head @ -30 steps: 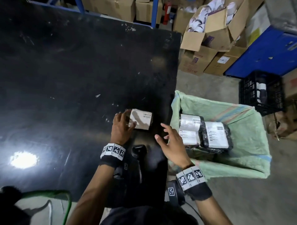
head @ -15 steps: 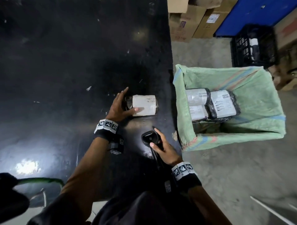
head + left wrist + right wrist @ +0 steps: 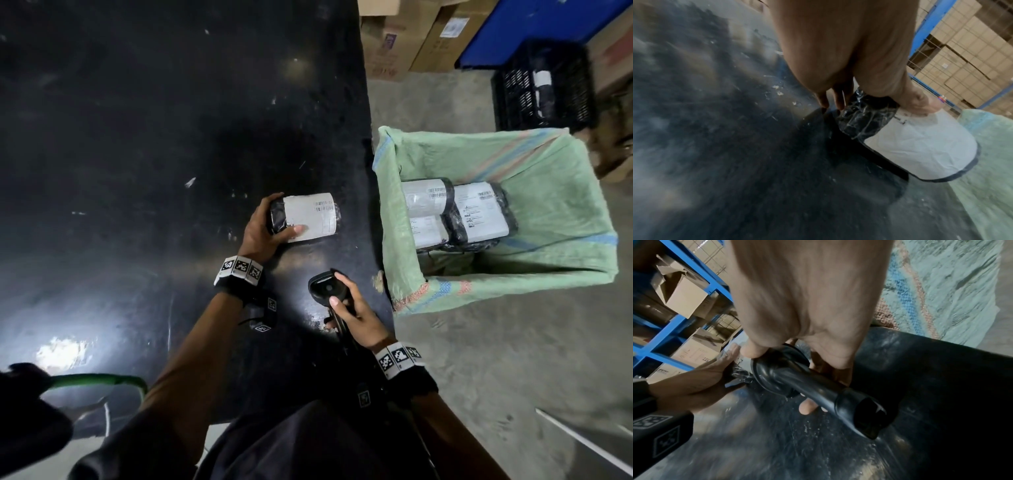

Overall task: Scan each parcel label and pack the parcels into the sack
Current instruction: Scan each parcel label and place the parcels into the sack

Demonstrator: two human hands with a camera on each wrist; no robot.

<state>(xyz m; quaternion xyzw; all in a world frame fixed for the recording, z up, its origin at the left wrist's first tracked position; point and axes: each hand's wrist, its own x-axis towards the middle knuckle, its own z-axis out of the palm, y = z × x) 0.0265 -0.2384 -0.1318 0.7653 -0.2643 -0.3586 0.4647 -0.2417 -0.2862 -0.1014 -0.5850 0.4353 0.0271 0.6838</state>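
Observation:
A black-wrapped parcel (image 3: 308, 217) (image 3: 906, 142) with a white label lies on the black table (image 3: 137, 137), label up. My left hand (image 3: 270, 226) (image 3: 875, 91) grips its left end, thumb on the label. My right hand (image 3: 349, 305) (image 3: 797, 356) grips a black handheld scanner (image 3: 323, 286) (image 3: 809, 386) just below the parcel, near the table's right edge. The green woven sack (image 3: 561, 205) stands open on the floor to the right of the table. Three labelled parcels (image 3: 459, 212) lie inside it.
A black plastic crate (image 3: 544, 92) stands behind the sack. Cardboard boxes (image 3: 407, 41) and a blue bin (image 3: 534, 27) fill the far floor. Blue shelving (image 3: 680, 308) with cartons is beyond the table. A green-rimmed object (image 3: 99, 380) sits at the table's near left corner.
My right hand came back from the sack side and took hold of the scanner. My left hand turned the parcel so its label faces up and now grips its end.

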